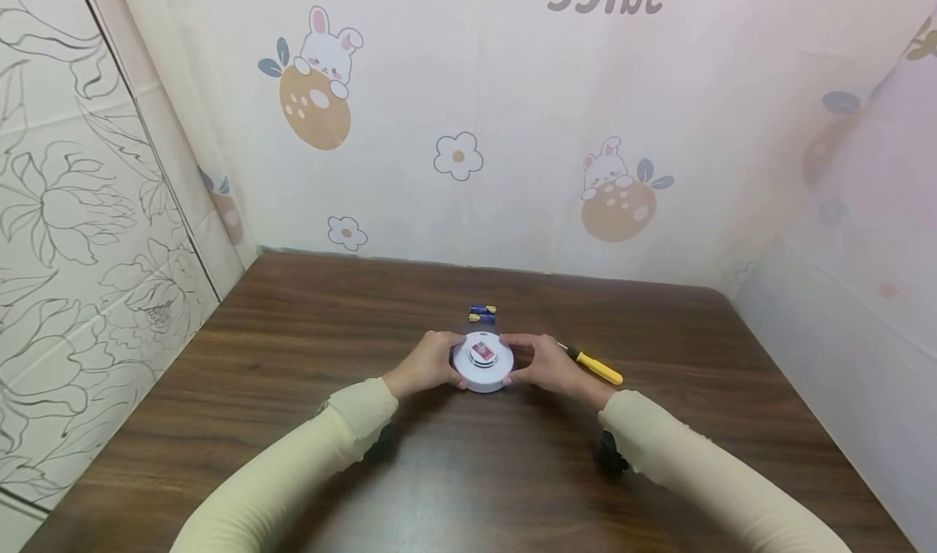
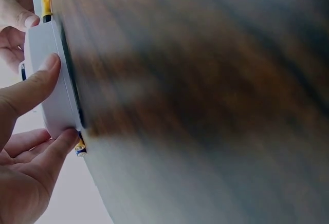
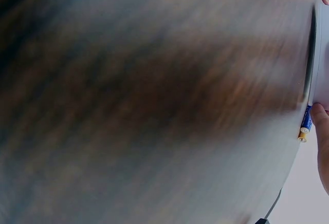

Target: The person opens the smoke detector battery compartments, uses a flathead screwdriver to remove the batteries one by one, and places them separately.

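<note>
A round white smoke detector (image 1: 483,381) with a red-and-white label on its raised centre is held between both hands, low at the tabletop. My left hand (image 1: 427,363) grips its left side, the thumb (image 2: 43,80) against the side wall and fingers farther round the edge. On the opposite side my right hand (image 1: 551,366) grips the rim between thumb and fingers. Only a small part of that hand (image 3: 323,136) shows in the right wrist view. The detector's underside is hidden.
Just behind the detector, two blue-and-yellow batteries (image 1: 482,315) lie side by side. A screwdriver (image 1: 600,368) with a yellow handle lies right of my right hand, its tip toward that hand. The brown wooden table (image 1: 329,309) ends at a patterned curtain (image 1: 512,89).
</note>
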`<action>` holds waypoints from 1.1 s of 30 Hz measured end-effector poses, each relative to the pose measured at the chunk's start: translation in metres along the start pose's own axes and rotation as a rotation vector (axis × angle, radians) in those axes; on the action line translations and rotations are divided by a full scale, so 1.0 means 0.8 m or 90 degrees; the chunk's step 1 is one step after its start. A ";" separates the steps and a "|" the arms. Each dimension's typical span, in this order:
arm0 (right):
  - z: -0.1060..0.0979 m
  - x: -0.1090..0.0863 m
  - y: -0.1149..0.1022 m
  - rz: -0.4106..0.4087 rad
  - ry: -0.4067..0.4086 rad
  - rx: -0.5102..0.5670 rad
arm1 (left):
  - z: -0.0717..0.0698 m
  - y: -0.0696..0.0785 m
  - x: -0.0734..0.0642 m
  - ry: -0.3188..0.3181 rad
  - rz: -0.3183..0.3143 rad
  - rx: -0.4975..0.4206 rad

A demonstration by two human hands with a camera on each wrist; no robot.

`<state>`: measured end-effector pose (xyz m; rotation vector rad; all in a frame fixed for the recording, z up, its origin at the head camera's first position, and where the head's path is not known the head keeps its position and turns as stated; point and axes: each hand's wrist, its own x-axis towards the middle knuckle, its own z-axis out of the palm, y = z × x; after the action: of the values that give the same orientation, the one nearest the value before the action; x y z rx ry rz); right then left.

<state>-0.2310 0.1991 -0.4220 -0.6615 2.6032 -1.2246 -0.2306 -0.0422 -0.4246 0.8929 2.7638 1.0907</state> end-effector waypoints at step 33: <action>-0.003 0.000 0.004 -0.011 0.002 -0.033 | -0.005 0.005 0.000 -0.038 -0.034 0.025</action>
<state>-0.2329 0.2023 -0.4227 -0.6929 2.6462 -1.1672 -0.2298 -0.0425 -0.4190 0.8349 2.7531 0.9889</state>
